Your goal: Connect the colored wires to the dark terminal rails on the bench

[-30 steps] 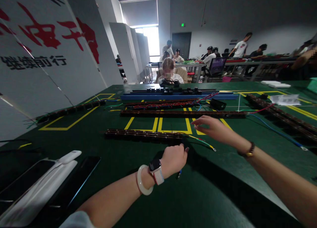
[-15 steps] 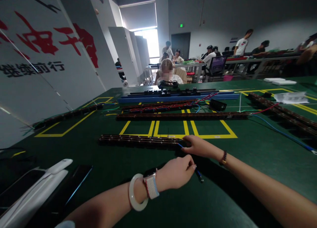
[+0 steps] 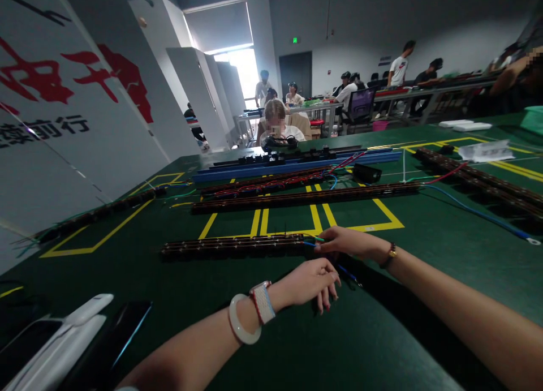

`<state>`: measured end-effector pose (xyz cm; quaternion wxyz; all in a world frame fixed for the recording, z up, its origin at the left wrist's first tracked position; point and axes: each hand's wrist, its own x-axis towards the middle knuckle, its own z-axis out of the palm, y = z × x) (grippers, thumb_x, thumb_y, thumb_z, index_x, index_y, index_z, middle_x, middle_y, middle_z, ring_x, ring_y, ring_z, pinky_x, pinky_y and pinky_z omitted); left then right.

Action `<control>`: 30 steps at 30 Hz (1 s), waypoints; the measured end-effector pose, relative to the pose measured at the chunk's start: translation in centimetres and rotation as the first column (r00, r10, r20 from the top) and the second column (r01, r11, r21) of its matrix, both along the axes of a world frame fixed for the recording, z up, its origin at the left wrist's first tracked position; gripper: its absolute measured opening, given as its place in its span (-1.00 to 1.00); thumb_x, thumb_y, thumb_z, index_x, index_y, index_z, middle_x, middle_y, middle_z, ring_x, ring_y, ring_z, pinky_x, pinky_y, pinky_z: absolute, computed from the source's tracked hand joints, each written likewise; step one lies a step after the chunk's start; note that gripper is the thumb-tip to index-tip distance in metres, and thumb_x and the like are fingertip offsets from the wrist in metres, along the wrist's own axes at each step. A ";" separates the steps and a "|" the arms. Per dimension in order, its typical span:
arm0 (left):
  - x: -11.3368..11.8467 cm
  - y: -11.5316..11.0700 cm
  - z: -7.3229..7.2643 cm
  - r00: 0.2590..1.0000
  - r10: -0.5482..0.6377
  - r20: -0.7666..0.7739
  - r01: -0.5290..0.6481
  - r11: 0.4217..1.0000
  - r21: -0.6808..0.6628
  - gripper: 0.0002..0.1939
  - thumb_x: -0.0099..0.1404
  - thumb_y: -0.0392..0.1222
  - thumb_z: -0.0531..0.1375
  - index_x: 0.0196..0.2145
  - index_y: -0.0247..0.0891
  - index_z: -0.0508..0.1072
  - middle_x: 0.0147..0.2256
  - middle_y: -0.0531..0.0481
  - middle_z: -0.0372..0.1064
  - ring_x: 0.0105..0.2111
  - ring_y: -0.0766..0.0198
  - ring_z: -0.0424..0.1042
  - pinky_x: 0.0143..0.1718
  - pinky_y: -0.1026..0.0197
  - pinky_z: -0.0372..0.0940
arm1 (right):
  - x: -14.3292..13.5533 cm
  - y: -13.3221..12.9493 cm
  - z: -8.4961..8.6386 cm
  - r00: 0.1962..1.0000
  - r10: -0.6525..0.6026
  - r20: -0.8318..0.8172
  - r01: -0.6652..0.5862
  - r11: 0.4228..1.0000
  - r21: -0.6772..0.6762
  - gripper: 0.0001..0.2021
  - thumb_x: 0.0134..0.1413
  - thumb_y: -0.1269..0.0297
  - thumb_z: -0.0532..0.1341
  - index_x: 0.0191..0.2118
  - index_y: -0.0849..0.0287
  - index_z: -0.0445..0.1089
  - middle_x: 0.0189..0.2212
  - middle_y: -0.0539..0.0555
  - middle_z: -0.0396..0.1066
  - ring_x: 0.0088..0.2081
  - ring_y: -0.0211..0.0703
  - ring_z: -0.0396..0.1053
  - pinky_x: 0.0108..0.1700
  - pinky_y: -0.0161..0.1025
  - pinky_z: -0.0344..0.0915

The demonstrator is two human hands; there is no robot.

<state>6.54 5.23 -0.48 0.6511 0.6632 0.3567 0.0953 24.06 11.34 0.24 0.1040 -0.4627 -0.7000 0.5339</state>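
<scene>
My right hand (image 3: 350,241) is closed, thumb and fingers pinching the green-yellow and blue wires (image 3: 309,244) at the right end of a dark, long strip (image 3: 229,245). That strip lies flat on the green tabletop and has rows of shiny points along its top. Just below and nearer to me is my left hand (image 3: 314,280), its fingers loosely apart and hanging down with nothing in them. A blue wire end (image 3: 350,274) with a metal lug sticks out to the right of my left fingertips. Part of its run is hidden behind the hands.
Behind lie another long dark strip (image 3: 297,197), red wires (image 3: 271,184), a blue rail (image 3: 254,167) and a black block (image 3: 367,173). More strips (image 3: 483,179) are at right. A phone (image 3: 112,337) lies front left. A person (image 3: 278,125) sits across the table.
My left hand has opened and let go of the blue wire end, which now lies farther right. My right hand stays at the strip's end. The view has shifted slightly to the right.
</scene>
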 end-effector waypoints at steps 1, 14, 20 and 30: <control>0.0 0.2 -0.1 1.000 -0.004 0.031 0.005 0.999 -0.035 -0.73 0.33 -0.05 -0.03 -0.19 -0.32 0.25 -0.38 -0.08 0.39 -0.53 0.36 0.40 -0.52 0.27 0.32 | 0.1 0.0 -0.2 0.997 -0.008 -0.077 0.003 0.997 -0.073 -0.62 -0.01 -0.03 0.23 -0.33 0.26 0.39 -0.49 0.01 0.33 -0.51 -0.35 0.19 -0.49 -0.37 0.10; 0.1 0.4 -0.5 0.967 0.116 0.227 -0.065 0.973 -0.221 -0.72 0.31 -0.08 0.04 -0.19 -0.37 0.33 -0.29 -0.22 0.42 -0.30 0.16 0.49 -0.32 0.09 0.37 | 0.3 0.6 -1.8 0.938 -0.051 -0.343 -0.046 0.962 -0.269 -0.63 -0.05 0.00 0.29 -0.36 0.29 0.43 -0.57 -0.04 0.33 -0.57 -0.40 0.19 -0.51 -0.41 0.09; -0.1 0.5 -0.4 0.923 0.233 0.307 -0.104 0.918 -0.383 -0.55 0.36 0.01 -0.07 -0.19 -0.48 0.38 -0.24 -0.32 0.42 -0.22 0.14 0.48 -0.06 -0.02 0.29 | -0.4 0.0 -1.6 0.976 -0.087 -0.201 0.087 0.996 -0.011 -0.59 -0.02 -0.05 0.22 -0.50 0.27 0.36 -0.64 -0.09 0.20 -0.61 -0.41 0.03 -0.56 -0.36 -0.07; 0.5 0.0 -0.5 0.668 0.625 0.405 -0.348 0.743 -0.572 -0.63 0.40 -0.02 -0.10 -0.07 -0.34 0.29 -0.07 -0.22 0.37 -0.06 0.21 0.39 0.08 0.03 0.20 | -3.0 -2.3 -0.7 0.975 -0.138 0.176 -0.035 0.682 0.730 -0.78 0.18 0.35 0.09 -0.43 0.24 0.42 -0.44 0.06 0.37 -0.44 -0.28 0.27 -0.40 -0.34 0.11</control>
